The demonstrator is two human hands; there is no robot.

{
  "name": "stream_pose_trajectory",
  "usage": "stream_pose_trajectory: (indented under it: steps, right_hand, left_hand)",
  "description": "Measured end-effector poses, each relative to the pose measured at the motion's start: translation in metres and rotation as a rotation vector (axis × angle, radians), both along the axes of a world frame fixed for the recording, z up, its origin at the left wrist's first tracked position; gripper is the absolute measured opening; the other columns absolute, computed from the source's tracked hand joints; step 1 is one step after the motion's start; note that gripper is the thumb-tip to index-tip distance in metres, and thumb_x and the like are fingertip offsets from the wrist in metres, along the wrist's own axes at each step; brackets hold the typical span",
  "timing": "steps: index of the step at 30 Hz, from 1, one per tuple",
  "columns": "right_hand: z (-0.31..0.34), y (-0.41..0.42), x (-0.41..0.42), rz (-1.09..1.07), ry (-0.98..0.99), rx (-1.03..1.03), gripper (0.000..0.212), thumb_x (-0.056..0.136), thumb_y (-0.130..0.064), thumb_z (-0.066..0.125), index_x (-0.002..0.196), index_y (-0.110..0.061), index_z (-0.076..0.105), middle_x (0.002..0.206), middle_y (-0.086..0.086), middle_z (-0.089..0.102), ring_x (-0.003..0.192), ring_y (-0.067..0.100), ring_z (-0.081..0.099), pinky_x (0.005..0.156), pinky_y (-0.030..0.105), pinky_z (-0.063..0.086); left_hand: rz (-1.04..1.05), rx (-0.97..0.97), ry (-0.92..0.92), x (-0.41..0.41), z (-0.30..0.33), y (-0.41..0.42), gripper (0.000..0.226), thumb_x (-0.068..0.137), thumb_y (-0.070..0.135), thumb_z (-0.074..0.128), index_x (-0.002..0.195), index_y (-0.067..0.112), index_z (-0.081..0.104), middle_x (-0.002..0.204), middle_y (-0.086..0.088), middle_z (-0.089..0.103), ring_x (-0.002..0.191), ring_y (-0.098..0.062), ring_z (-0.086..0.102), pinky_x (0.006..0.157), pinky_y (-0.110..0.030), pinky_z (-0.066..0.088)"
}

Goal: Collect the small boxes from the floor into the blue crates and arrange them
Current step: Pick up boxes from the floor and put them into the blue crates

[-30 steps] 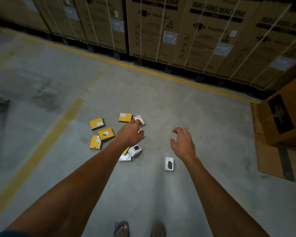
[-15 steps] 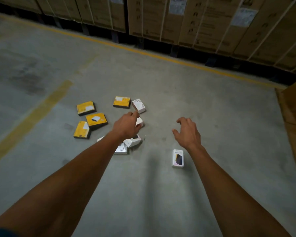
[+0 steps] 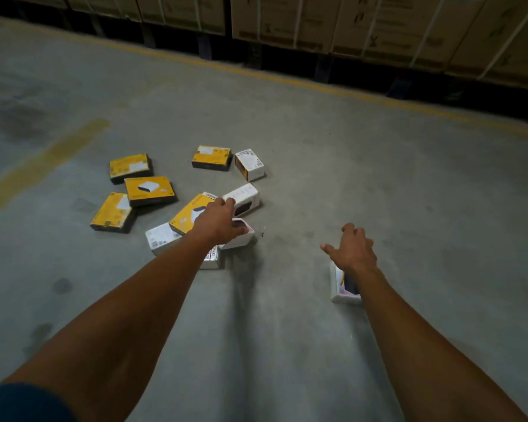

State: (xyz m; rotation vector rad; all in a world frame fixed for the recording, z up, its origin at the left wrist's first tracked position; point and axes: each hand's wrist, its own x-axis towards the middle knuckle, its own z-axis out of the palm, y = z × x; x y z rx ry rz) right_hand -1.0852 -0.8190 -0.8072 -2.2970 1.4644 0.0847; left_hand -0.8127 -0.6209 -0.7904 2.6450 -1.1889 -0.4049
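Several small yellow and white boxes lie scattered on the concrete floor. My left hand reaches over the middle pile, its fingers loosely bent above a yellow box and a white box, holding nothing. A white box lies just beyond it. My right hand hovers with fingers spread and empty. Below its wrist lies a lone white box, partly hidden by my forearm. Three yellow boxes lie to the left, and a yellow box and a white box farther back. No blue crate is in view.
Large strapped cardboard cartons on dark pallets line the far side behind a yellow floor line. A second, wider yellow stripe runs along the left. Bare grey floor surrounds the boxes.
The view has dropped closer to the floor and the boxes look larger. My left hand has come down over the middle pile. My right hand moved forward past the lone white box.
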Motion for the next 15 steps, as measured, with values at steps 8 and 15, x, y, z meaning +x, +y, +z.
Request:
stream_pose_trajectory:
  steps: [8,15]
  right_hand:
    - [-0.074,-0.008,-0.017,-0.101,0.168,0.146,0.110,0.077,-0.050,0.087,0.155,-0.027,0.013,0.154,0.018,0.026,0.133,0.048,0.046,0.105,0.057,0.048]
    - [-0.002,-0.005,-0.019,-0.196,-0.212,0.233,0.108,0.081,-0.039,0.085,0.159,-0.027,0.012,0.148,0.022,0.042,0.128,0.044,0.055,0.107,0.046,0.046]
  left_hand:
    - [-0.019,0.198,-0.153,0.002,-0.058,-0.018,0.096,0.079,0.051,0.082,0.152,0.012,0.033,0.143,-0.022,0.048,0.129,-0.044,0.047,0.102,-0.052,0.046]
    - [0.241,-0.028,0.187,-0.018,-0.005,-0.019,0.083,0.087,0.051,0.077,0.149,0.011,0.039,0.140,-0.028,0.048,0.129,-0.046,0.049,0.102,-0.048,0.046]
